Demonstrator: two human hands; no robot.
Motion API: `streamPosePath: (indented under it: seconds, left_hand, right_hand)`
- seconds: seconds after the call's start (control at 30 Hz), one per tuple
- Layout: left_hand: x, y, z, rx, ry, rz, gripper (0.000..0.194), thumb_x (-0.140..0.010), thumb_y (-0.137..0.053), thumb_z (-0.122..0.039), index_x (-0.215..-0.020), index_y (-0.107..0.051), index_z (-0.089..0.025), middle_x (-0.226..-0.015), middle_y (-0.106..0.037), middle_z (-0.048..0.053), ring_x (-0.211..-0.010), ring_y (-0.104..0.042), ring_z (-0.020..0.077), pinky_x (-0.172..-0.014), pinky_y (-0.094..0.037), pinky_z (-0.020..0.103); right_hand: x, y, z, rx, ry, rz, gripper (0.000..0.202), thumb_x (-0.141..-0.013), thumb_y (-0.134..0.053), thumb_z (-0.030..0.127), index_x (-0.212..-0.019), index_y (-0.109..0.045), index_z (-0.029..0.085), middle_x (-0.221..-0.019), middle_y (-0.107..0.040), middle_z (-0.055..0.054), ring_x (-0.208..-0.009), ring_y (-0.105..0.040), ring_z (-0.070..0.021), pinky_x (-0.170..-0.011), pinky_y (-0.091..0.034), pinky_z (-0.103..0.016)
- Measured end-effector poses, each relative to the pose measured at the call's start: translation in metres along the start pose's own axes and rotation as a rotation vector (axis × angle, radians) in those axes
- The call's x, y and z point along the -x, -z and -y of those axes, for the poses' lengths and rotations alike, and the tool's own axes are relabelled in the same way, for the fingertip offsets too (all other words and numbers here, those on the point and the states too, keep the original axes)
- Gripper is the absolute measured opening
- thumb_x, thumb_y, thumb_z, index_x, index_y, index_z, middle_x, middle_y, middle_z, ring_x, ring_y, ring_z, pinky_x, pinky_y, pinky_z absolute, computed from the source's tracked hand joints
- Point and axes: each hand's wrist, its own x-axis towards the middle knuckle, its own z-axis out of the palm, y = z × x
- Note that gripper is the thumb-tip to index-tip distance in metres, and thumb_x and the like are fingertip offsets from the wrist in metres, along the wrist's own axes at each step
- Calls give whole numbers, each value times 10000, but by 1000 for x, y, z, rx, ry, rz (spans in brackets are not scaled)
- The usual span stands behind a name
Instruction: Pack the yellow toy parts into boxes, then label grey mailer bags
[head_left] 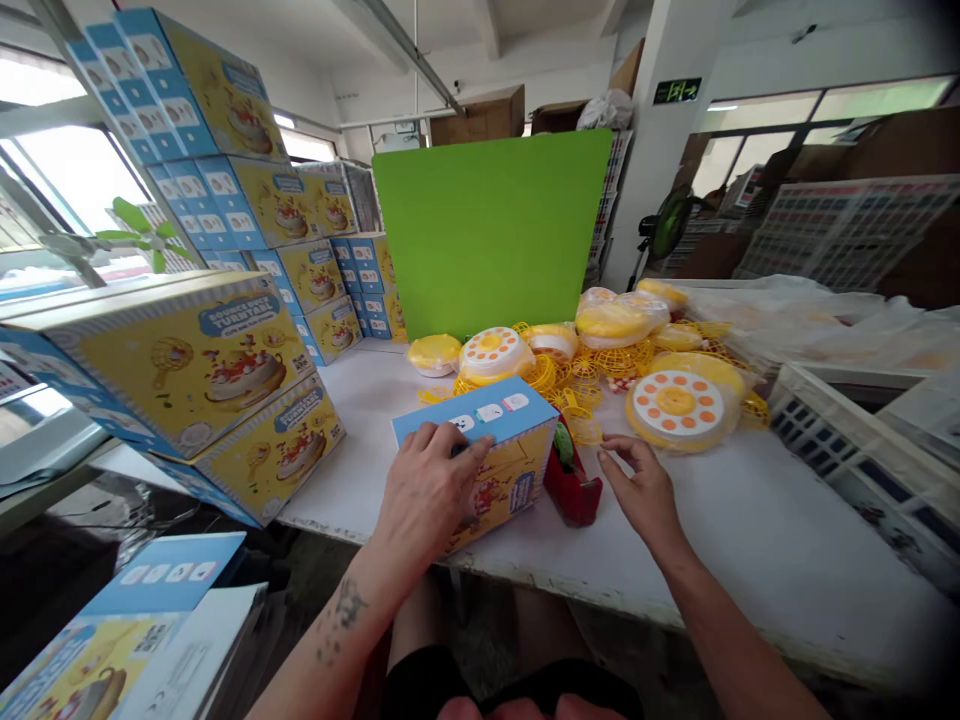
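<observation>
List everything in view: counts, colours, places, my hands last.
Table: one, white, centre
Box: one, blue-yellow, table front
Tape dispenser: one, red, right of box
Bagged round pieces: several, yellow-white, table back
Mesh pieces: several, yellow, among them
Stacked boxes: many, blue-yellow, left
Flat cartons: several, blue-yellow, lower left
Panel: one, green, behind table
Crate: one, white, table right
Fan: one, green, background
Cardboard boxes: several, brown, background
Plant: one, green, left
Left hand: one, on box
Right hand: one, beside dispenser

Site: packing workshop. Evidence: stacked matching printed toy cartons (259,200), upper left; red tape dispenser (579,495) on white desk (780,535), centre; plastic crate (847,455), right; green exit sign (677,91), upper right.
</observation>
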Motion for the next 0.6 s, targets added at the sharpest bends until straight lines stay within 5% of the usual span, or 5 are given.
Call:
streamPosePath:
  seconds: [0.1,0.27,0.37,0.6]
  left_hand:
    - [0,-2,1,15,5,-42,282,-900,-539,-201,-1145,-666,-262,-912,-599,75,-819,-488,242,-711,-510,401]
    - [1,-3,-1,6,14,-52,306,-896,-541,-184,-1169,-657,-261,-927,-596,78,-828,-478,241,-715,-502,395]
    - [2,-3,-2,6,17,-52,306,-892,-542,-175,-1163,-660,-256,-934,-596,79,-835,-479,244,-723,-503,400]
    - [4,-5,-2,-21,11,-63,306,-887,-558,-190,-1168,-658,-257,-937,-596,81,-837,-484,248,-720,-500,397]
  right_hand:
    - [8,6,-32,66,-279,112,343,-718,-597,500,-821,-676,184,-892,-705,-108,-883,-633,-287,-848,-471,-449]
    - [10,-10,-36,27,-341,198,342,-695,-585,513,-666,-694,190,-712,-717,-66,-740,-648,-256,-708,-470,-364]
    - [7,-19,-29,-15,-360,161,325,-666,-593,496,-649,-684,185,-660,-700,-55,-672,-632,-236,-647,-467,-342]
    - [34,-7,-15,-90,-365,-48,315,-672,-657,499,-699,-693,187,-935,-696,-96,-899,-593,-243,-776,-446,-345]
